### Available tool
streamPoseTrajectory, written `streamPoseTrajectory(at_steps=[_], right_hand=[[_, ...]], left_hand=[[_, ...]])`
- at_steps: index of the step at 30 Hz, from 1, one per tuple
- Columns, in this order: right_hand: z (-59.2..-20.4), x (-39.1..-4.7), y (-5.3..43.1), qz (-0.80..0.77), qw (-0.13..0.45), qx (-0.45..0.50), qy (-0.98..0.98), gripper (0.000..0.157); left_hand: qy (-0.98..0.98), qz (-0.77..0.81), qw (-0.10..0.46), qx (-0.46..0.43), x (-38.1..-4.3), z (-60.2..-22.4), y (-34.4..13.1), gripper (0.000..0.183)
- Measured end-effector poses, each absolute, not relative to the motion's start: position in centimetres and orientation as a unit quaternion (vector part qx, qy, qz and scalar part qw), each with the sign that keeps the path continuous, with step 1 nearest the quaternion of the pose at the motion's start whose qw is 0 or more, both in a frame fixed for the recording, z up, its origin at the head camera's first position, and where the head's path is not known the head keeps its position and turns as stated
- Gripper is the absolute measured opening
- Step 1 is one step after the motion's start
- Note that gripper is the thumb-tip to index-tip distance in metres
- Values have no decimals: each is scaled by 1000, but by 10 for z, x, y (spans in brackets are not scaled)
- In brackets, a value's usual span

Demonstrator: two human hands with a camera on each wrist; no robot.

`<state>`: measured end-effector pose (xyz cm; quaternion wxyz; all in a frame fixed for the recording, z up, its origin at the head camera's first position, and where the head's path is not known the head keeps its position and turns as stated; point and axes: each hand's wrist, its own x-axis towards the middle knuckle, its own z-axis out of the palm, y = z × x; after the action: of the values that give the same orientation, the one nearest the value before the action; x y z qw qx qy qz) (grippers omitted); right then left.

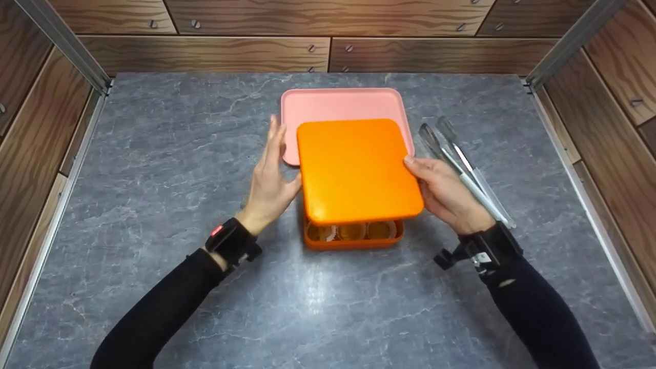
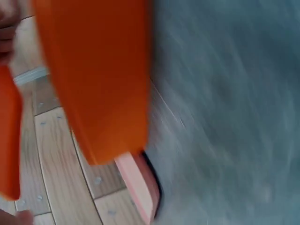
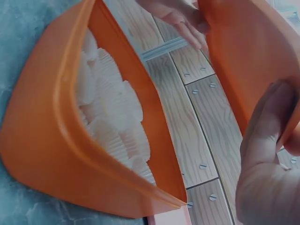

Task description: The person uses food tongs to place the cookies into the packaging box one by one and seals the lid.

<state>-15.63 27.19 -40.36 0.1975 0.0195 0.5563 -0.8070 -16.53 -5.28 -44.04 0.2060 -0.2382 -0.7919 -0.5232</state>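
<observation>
The right hand is gripping the right edge of the orange lid, its thumb lying on top near the far corner and its fingers curling beneath; the right wrist view is showing the thumb pressing against the lid's rim; the forearm is coming in from the lower right in a dark sleeve, with a black strap sitting at the wrist. The left hand is standing upright on its edge at the lid's left side, fingers straight and pointing away from the person, the base of the thumb touching the lid's edge; the fingers are not curling round anything, and the left forearm is angling in from the lower left. The lid is being held above the orange box, offset towards the far side so that the box's near row of paper cups is showing; the right wrist view is showing white pleated cups filling the box. Behind the box a pink tray is lying on the counter, partly covered by the lid; metal tongs are lying on the counter just right of the right hand; wooden panels are standing round the counter.
</observation>
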Motion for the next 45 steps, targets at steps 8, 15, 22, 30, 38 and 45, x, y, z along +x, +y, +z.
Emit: streamPoseTrajectory(at_steps=[8, 15, 22, 30, 38, 45], right_hand=[[-415, -150, 277, -774, 189, -3, 605, 27], [-421, -144, 268, -700, 167, 0, 695, 28], [-423, -141, 268, -590, 136, -6, 796, 42], [-434, -142, 269, -436, 59, -61, 896, 38], [-443, -141, 269, -407, 36, -67, 910, 43], [-448, -140, 269, -401, 27, -59, 914, 46]], left_hand=[[-754, -650, -77, -61, -150, -426, -48, 77], [-779, -620, -59, -67, -149, -433, -50, 73], [-768, -633, -80, -54, -145, -443, -52, 73], [-817, -570, -54, -65, -145, -448, -51, 71], [-823, -560, -63, -71, -145, -453, -49, 72], [-816, -569, -78, -73, -147, -455, -49, 72]])
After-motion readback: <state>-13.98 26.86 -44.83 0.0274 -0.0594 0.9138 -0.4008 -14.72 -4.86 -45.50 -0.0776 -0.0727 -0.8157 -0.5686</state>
